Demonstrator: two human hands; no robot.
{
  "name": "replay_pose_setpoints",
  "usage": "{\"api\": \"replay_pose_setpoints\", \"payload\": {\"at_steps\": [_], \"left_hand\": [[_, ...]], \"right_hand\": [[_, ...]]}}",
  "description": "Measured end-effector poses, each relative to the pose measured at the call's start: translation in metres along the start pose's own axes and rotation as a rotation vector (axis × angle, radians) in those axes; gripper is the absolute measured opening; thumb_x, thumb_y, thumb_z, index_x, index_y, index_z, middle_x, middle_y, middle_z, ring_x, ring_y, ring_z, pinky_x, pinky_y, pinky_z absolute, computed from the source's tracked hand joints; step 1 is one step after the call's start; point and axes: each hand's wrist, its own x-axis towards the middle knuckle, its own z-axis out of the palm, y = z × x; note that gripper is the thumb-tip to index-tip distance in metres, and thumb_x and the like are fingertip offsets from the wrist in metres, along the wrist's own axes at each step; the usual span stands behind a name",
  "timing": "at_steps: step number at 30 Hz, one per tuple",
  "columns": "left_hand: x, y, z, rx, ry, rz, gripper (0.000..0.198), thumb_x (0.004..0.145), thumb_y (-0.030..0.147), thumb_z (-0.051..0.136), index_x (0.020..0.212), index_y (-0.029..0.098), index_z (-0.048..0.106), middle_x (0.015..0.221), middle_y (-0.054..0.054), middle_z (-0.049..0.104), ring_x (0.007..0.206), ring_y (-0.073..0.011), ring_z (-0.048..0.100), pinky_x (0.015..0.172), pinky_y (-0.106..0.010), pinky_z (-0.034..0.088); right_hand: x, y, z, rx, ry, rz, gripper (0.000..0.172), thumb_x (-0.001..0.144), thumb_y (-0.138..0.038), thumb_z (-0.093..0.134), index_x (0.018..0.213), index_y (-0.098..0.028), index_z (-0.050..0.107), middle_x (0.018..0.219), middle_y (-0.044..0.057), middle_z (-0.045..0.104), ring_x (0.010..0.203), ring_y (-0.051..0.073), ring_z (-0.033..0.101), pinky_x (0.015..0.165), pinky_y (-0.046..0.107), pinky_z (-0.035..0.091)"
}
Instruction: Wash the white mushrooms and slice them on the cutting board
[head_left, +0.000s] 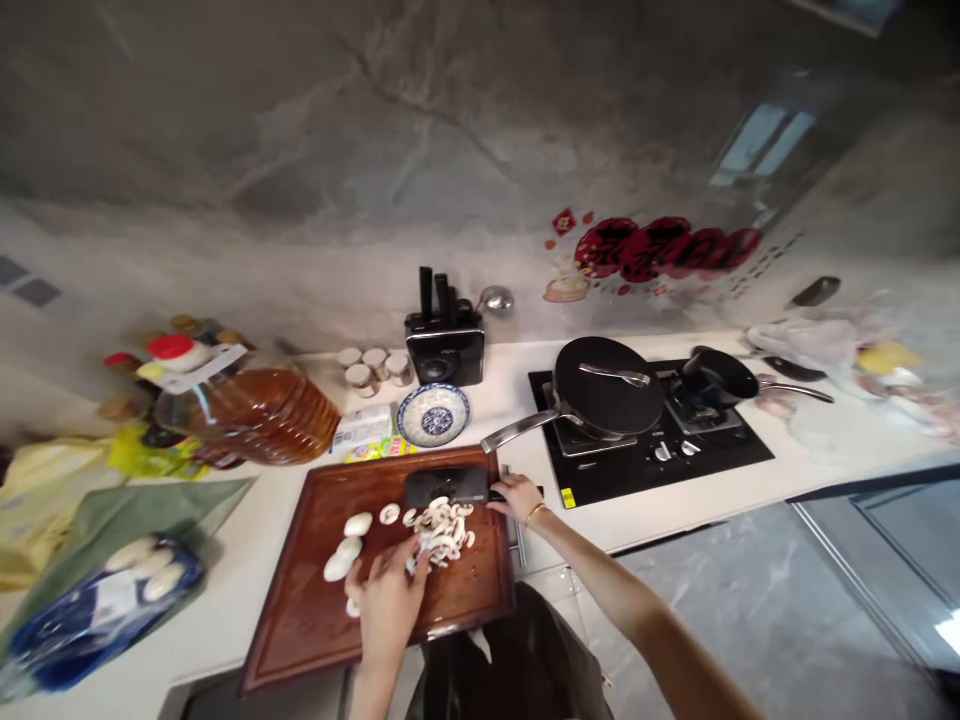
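Note:
A dark cleaver (446, 486) lies flat near the far edge of the brown wooden cutting board (315, 530). My right hand (520, 498) has its fingers closed on the handle at the board's right side. Sliced mushrooms (448, 532) are heaped just in front of the blade. My left hand (391, 590) is over the board with its fingers apart, the fingertips at the near left side of the heap. Whole white mushrooms (343, 558) sit to the left of that hand, one partly hidden under it. A single mushroom slice (389, 514) lies apart from the heap.
Behind the board stand a blue-and-white plate (433, 415), a knife block (445, 345) and several small jars (361, 379). A large oil bottle (255, 405) and packaged mushrooms (112, 600) are at left. Right is a gas stove (600, 480) with a lidded pan (609, 390) and a small pan (720, 377).

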Motion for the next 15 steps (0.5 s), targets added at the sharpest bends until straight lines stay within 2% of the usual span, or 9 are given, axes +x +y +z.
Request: {"api": "replay_pose_setpoints", "payload": {"at_steps": [4, 6, 8, 11, 13, 15], "left_hand": [[0.006, 0.02, 0.001, 0.04, 0.087, 0.012, 0.029, 0.084, 0.029, 0.043, 0.102, 0.024, 0.065, 0.076, -0.004, 0.069, 0.084, -0.0251, 0.062, 0.101, -0.049, 0.021], [0.012, 0.034, 0.001, 0.057, 0.099, 0.064, 0.03, 0.084, 0.028, 0.042, 0.104, 0.026, 0.065, 0.078, -0.004, 0.069, 0.087, -0.0262, 0.062, 0.103, -0.051, 0.017], [0.019, 0.05, 0.001, 0.059, 0.107, 0.134, 0.031, 0.084, 0.031, 0.044, 0.107, 0.027, 0.064, 0.089, -0.006, 0.07, 0.094, -0.0274, 0.061, 0.104, -0.051, 0.015], [0.03, 0.075, 0.002, 0.005, 0.082, 0.277, 0.031, 0.085, 0.033, 0.044, 0.109, 0.028, 0.063, 0.104, -0.008, 0.069, 0.1, -0.0265, 0.06, 0.105, -0.05, 0.015], [0.035, 0.092, 0.004, -0.05, 0.053, 0.369, 0.03, 0.086, 0.032, 0.043, 0.109, 0.028, 0.063, 0.099, -0.007, 0.07, 0.096, -0.0246, 0.063, 0.107, -0.049, 0.012], [0.036, 0.11, 0.008, -0.103, 0.026, 0.442, 0.029, 0.087, 0.034, 0.045, 0.108, 0.027, 0.063, 0.087, -0.004, 0.072, 0.086, -0.0223, 0.065, 0.109, -0.048, 0.009]], "right_hand": [[0.01, 0.001, 0.015, 0.03, 0.01, -0.072, 0.036, 0.082, -0.049, 0.056, 0.098, -0.018, 0.068, 0.089, 0.007, 0.067, 0.091, 0.021, 0.055, 0.08, 0.032, 0.043], [0.008, -0.004, 0.016, 0.036, 0.054, -0.041, 0.035, 0.083, -0.047, 0.056, 0.099, -0.019, 0.068, 0.092, 0.007, 0.066, 0.095, 0.022, 0.054, 0.083, 0.034, 0.042], [0.001, -0.01, 0.015, 0.051, 0.114, 0.013, 0.031, 0.084, -0.044, 0.055, 0.101, -0.02, 0.068, 0.099, 0.006, 0.065, 0.099, 0.023, 0.052, 0.087, 0.036, 0.04], [-0.023, -0.012, 0.008, 0.095, 0.206, 0.108, 0.029, 0.084, -0.038, 0.055, 0.107, -0.025, 0.065, 0.109, 0.004, 0.062, 0.101, 0.024, 0.052, 0.088, 0.037, 0.039], [-0.049, -0.002, 0.001, 0.127, 0.27, 0.181, 0.03, 0.084, -0.032, 0.052, 0.112, -0.028, 0.062, 0.111, 0.003, 0.062, 0.101, 0.022, 0.053, 0.087, 0.036, 0.039], [-0.082, 0.02, -0.011, 0.153, 0.338, 0.266, 0.032, 0.084, -0.025, 0.051, 0.114, -0.028, 0.06, 0.11, 0.004, 0.062, 0.1, 0.021, 0.054, 0.086, 0.035, 0.04]]}}
